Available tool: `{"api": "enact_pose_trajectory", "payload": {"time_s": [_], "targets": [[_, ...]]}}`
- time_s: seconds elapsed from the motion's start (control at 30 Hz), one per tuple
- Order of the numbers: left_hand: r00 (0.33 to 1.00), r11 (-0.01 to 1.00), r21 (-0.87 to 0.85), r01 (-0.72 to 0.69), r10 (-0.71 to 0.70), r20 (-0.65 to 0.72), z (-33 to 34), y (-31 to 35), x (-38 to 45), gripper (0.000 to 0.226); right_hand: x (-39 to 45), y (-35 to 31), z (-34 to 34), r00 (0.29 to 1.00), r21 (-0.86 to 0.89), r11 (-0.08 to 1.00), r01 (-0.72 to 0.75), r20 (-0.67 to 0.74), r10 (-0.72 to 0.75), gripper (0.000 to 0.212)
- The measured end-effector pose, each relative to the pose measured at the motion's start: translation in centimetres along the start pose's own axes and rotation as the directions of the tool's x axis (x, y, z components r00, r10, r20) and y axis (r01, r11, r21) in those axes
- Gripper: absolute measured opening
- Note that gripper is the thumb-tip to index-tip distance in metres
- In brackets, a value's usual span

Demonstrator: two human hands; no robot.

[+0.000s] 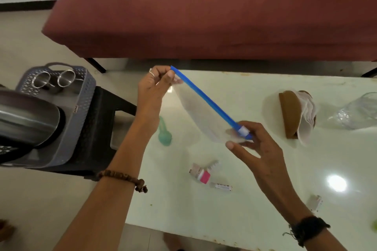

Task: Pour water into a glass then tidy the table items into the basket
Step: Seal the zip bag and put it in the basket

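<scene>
A clear zip pouch (201,116) with a blue zip strip is held up over the white table (255,206). My left hand (154,87) pinches its far corner. My right hand (259,149) grips the near end at the white slider. On the table lie a small pink-capped bottle (201,174), a little white tube (221,187), a green rubbery item (164,131) and a small white packet (315,203). The grey basket (81,108) stands on a black stool at the left, holding two steel cups (53,80) and a steel vessel (26,116).
A brown napkin holder (291,114) with white tissue and a crumpled clear plastic bottle (357,113) sit at the table's right. A dark red bench (204,16) runs along the far side. The stool (106,112) stands just left of the table edge.
</scene>
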State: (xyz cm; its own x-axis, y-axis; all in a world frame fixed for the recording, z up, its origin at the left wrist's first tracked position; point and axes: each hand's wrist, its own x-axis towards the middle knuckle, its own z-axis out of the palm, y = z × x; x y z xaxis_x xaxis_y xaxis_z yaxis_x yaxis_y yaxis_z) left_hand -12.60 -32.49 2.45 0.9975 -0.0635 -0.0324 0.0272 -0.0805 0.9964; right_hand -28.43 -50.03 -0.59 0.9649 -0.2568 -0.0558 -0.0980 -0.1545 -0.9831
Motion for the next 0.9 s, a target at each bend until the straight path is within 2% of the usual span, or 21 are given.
{"api": "enact_pose_trajectory", "payload": {"time_s": [0.07,0.1,0.17,0.27,0.37,0.47,0.53,0.63,0.73,0.8,0.9], "targets": [[1.0,0.993,-0.112,0.029,-0.028,0.013,-1.0,0.9,0.3,0.018,0.7,-0.1,0.0,0.992,0.071,0.991,-0.11,0.07,0.105,0.055],[0.999,0.988,-0.15,0.035,-0.032,0.023,-1.5,1.5,0.5,0.019,1.3,-0.2,0.1,0.989,0.038,0.993,-0.114,0.095,0.11,0.06],[0.999,0.979,-0.202,0.036,-0.029,0.036,-2.6,2.5,1.0,0.02,2.5,-0.7,0.6,0.988,-0.047,0.996,-0.077,0.132,0.082,0.051],[0.999,0.979,-0.198,0.041,-0.042,-0.002,-4.8,3.2,1.8,0.019,4.9,-1.7,2.6,0.979,-0.057,0.998,-0.026,0.203,0.037,0.03],[0.987,0.994,-0.111,0.023,-0.04,-0.155,-7.3,3.5,2.6,0.013,7.0,-2.3,5.2,0.97,-0.097,0.995,-0.019,0.24,0.042,0.027],[0.933,0.999,-0.01,-0.038,0.032,-0.359,-11.0,3.2,3.5,0.013,8.7,-2.9,9.0,0.959,-0.129,0.992,0.019,0.283,0.018,0.035],[0.895,0.997,-0.043,-0.066,0.04,-0.445,-13.8,2.9,4.1,0.01,9.8,-3.8,12.6,0.947,-0.133,0.988,0.08,0.32,-0.034,0.035],[0.84,0.978,-0.167,-0.127,0.016,-0.543,-17.9,2.7,5.5,0.01,11.6,-5.2,18.5,0.93,-0.13,0.978,0.162,0.351,-0.107,0.027],[0.783,0.964,-0.181,-0.193,0.04,-0.62,-22.0,2.5,6.7,0.022,13.9,-7.0,25.0,0.911,-0.083,0.98,0.182,0.388,-0.136,0.024],[0.75,0.967,-0.169,-0.191,0.032,-0.661,-23.8,1.7,7.1,0.032,15.4,-8.4,28.7,0.907,-0.023,0.982,0.186,0.388,-0.162,0.029],[0.694,0.983,-0.136,-0.127,-0.01,-0.72,-25.8,-0.4,7.3,0.04,17.8,-9.7,33.8,0.889,0.01,0.973,0.23,0.405,-0.214,0.021]]}}
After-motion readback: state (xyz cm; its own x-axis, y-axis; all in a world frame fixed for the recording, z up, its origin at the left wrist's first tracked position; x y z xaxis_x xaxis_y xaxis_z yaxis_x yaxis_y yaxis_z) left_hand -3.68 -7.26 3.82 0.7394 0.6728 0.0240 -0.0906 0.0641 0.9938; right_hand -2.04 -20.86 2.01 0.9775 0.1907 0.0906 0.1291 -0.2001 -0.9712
